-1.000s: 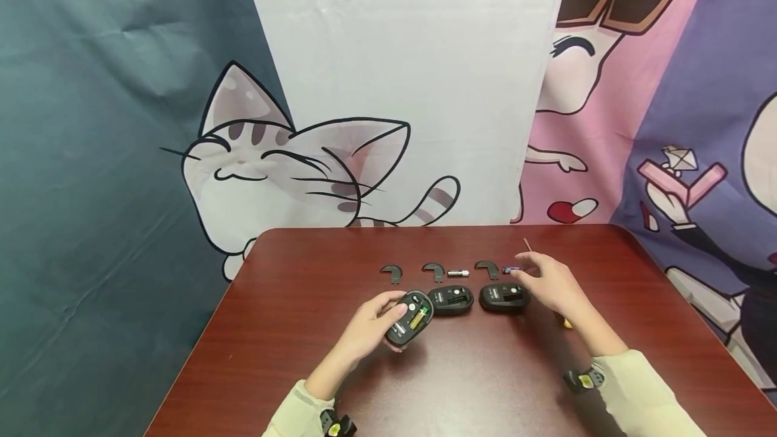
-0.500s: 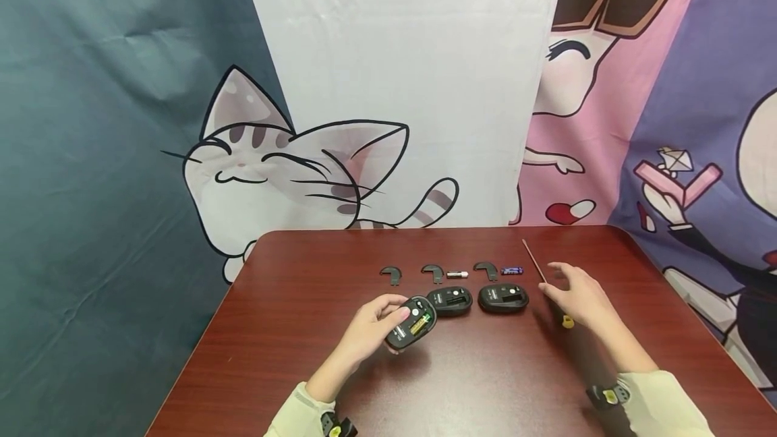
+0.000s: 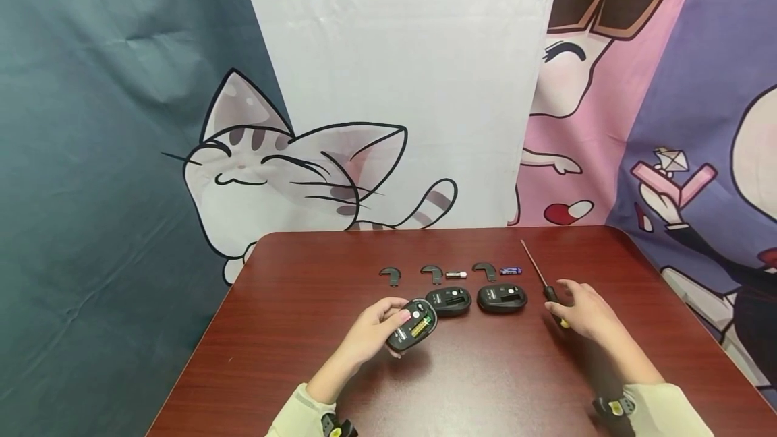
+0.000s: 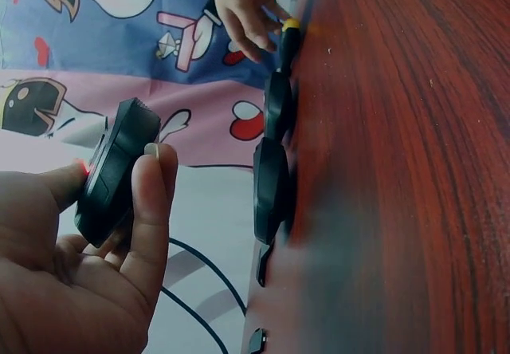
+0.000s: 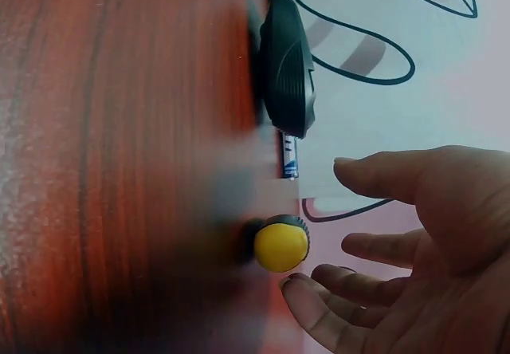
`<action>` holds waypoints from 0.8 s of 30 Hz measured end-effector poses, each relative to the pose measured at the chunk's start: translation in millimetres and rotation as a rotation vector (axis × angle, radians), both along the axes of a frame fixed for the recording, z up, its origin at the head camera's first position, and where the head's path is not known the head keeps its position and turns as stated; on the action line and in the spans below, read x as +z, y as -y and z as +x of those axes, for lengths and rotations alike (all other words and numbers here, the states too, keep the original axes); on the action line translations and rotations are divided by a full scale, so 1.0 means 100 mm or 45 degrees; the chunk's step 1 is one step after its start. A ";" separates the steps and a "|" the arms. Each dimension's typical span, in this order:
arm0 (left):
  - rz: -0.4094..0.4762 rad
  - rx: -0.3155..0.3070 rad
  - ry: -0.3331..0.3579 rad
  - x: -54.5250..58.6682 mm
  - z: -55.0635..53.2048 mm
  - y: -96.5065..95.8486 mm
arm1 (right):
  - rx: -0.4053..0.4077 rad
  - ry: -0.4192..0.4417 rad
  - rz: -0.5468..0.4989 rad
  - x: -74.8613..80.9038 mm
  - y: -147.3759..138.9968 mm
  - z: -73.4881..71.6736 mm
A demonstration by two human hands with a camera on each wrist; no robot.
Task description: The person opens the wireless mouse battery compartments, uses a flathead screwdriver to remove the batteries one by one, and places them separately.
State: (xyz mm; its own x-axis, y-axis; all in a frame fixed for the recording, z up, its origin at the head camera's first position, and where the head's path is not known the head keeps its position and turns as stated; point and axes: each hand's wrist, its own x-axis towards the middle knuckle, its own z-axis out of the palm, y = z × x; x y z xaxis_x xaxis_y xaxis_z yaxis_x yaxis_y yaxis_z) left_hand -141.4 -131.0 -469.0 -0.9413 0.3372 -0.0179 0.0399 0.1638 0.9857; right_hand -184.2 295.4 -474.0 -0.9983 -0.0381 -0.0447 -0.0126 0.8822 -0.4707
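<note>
My left hand [image 3: 369,332] grips a black computer mouse [image 3: 411,337] above the table, its underside facing up. A yellow-green battery [image 3: 420,326] lies in its uncovered compartment. In the left wrist view, thumb and fingers pinch the mouse [image 4: 115,175] from both sides. Over at the right, my right hand [image 3: 585,312] hovers beside a screwdriver [image 3: 550,294] lying on the table. From the right wrist, the screwdriver's yellow handle end [image 5: 280,247] shows near the spread, loosely bent fingers, which do not close round it. Whether a fingertip touches it is unclear.
Two more mice, one in the middle [image 3: 449,301] and one to the right [image 3: 502,297], lie underside up. Behind them are several curved black covers [image 3: 432,271], a white battery [image 3: 456,275] and a blue battery [image 3: 510,270]. A printed curtain [image 3: 394,86] hangs behind the table [image 3: 291,329].
My right hand has drawn back from near the blue battery, moving right and toward me to the screwdriver's handle. The left hand keeps holding the mouse almost in place.
</note>
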 end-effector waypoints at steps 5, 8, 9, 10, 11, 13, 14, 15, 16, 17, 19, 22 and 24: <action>0.008 -0.030 0.000 -0.02 0.00 0.00 | -0.002 0.020 0.010 -0.03 0.00 0.02; -0.001 -0.039 0.004 -0.02 0.00 0.00 | 0.007 0.018 0.018 -0.07 0.01 0.02; -0.004 -0.040 0.006 -0.03 -0.01 0.00 | 0.009 0.019 0.020 -0.08 0.01 0.03; -0.007 -0.042 0.008 -0.03 -0.01 0.00 | 0.009 0.022 0.021 -0.09 0.02 0.03; -0.010 -0.045 0.010 -0.03 -0.01 0.00 | 0.008 0.027 0.021 -0.10 0.02 0.03; -0.013 -0.052 0.007 -0.04 0.00 0.00 | 0.001 0.043 0.022 -0.12 0.02 0.02; -0.015 -0.055 0.006 -0.03 0.00 -0.01 | -0.005 0.055 0.023 -0.12 0.01 0.02; -0.017 -0.058 0.005 -0.03 0.01 -0.01 | -0.012 0.066 0.026 -0.13 0.01 0.01; -0.020 -0.060 0.006 -0.02 0.01 -0.01 | -0.016 0.079 0.027 -0.14 0.01 0.01; -0.021 -0.063 0.007 -0.02 0.01 -0.01 | -0.017 0.092 0.028 -0.15 0.01 0.00; -0.028 -0.066 0.010 -0.02 0.02 -0.02 | -0.022 0.109 0.033 -0.17 0.01 -0.01; -0.027 -0.067 0.007 -0.03 0.01 -0.02 | -0.026 0.115 0.042 -0.20 0.01 -0.02; -0.029 -0.066 0.004 -0.03 0.00 -0.02 | -0.032 0.104 0.051 -0.21 0.02 -0.03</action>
State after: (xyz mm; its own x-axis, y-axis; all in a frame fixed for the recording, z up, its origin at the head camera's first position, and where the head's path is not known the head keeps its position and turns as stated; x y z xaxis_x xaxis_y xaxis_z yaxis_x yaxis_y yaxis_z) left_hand -140.9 -128.6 -472.1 -0.9223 0.3853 -0.0293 0.0456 0.1837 0.9819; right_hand -187.3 293.9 -495.0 -0.9919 -0.0097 -0.1268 0.0466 0.8997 -0.4340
